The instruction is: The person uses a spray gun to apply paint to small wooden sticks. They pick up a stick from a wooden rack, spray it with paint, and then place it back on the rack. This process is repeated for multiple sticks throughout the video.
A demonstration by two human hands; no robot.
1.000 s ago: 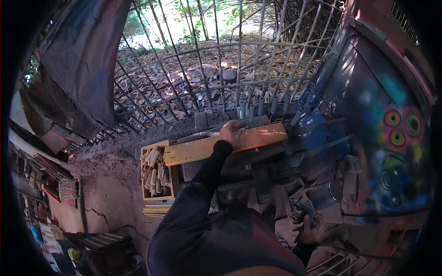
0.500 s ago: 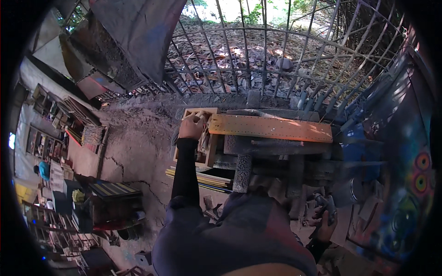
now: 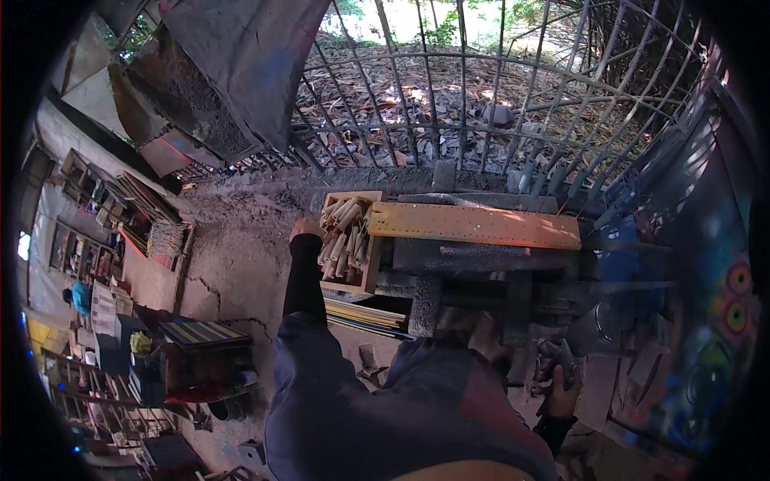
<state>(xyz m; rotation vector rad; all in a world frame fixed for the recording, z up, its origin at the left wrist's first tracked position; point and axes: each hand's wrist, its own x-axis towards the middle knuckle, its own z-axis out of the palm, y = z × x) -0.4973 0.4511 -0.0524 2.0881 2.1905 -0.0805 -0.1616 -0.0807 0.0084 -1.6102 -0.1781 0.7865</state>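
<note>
Currently the left hand (image 3: 306,228) reaches forward to the left edge of an open wooden box (image 3: 350,240) that is packed with short pale wooden sticks (image 3: 343,236). Its fingers appear to touch or curl over the box's near left rim; whether they are clenched on a stick or merely resting there cannot be told from this view.

Procedure, as a judgement: steady the box by its rim before drawing anything out, lift one stick along its length rather than sideways, and keep the wrist clear of the board's end.

The box stands on a dark, grimy tabletop (image 3: 473,260), just beside the left end of a long orange-yellow board (image 3: 473,226) that lies flat across it. The sticks are roughly cylindrical, light tan, lying parallel and heaped above the rim in places; loose stacking suggests they may roll or spill if the box tips.

The right hand (image 3: 561,389) is low at the person's side, fingers closed around a dark object (image 3: 552,357) that cannot be identified. A metal grille (image 3: 481,104) stands behind the tabletop.
</note>
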